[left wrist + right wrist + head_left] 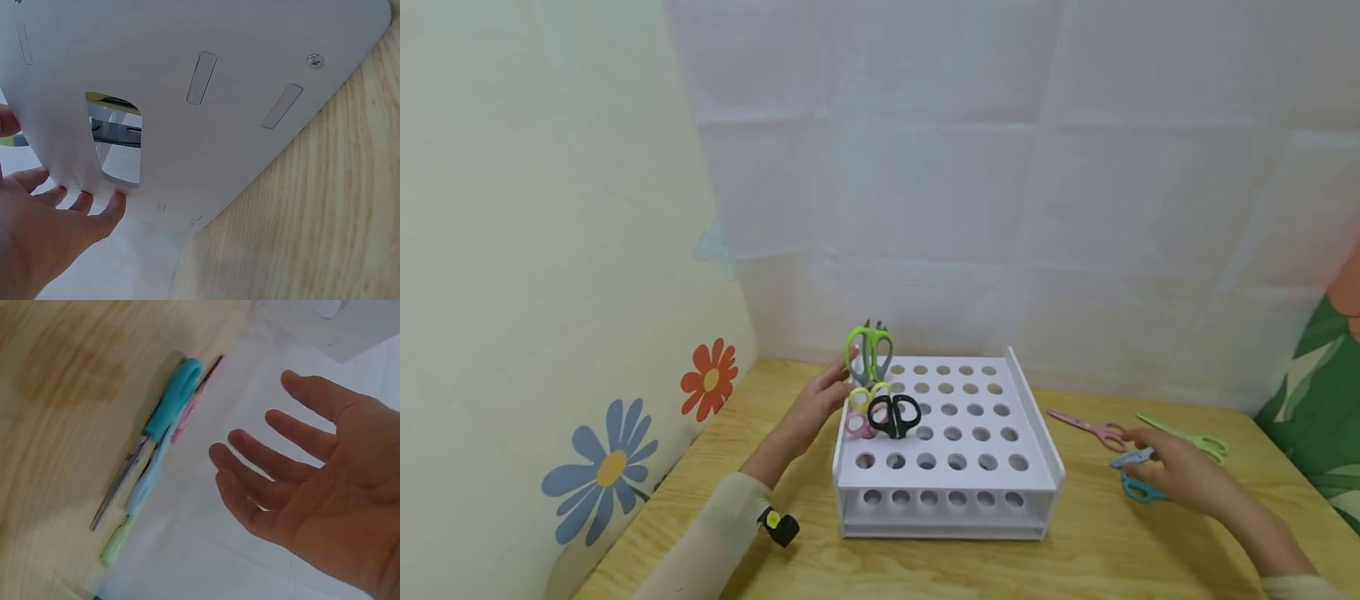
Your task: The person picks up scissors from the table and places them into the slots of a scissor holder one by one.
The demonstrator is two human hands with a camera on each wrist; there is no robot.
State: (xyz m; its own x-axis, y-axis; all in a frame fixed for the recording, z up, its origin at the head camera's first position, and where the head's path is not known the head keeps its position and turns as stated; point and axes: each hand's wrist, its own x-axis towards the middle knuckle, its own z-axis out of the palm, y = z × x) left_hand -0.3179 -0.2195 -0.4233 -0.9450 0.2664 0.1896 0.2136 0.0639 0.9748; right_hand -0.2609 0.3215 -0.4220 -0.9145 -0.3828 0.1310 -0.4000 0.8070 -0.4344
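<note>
My left hand [811,415] touches the left side of a white rack with rows of round holes [1036,421]. In the left wrist view, fingertips rest against its side panel [250,56], beside a cut-out. Several scissors stand handles-up along the rack's left: green-grey [872,358], yellow [880,385], pink [865,433] and black [893,429]. My right hand [1191,475] hovers over scissors on the table, its fingers spread and holding nothing. Beneath and around it lie teal scissors [169,406], light blue scissors [147,481], pink scissors [1078,423] and light green scissors [1180,432].
A wooden table [1105,550] carries everything. White cloth [925,183] hangs behind it, and a flower-printed wall [580,250] stands at the left. A black device with a yellow-green dot [778,527] is worn on the left wrist.
</note>
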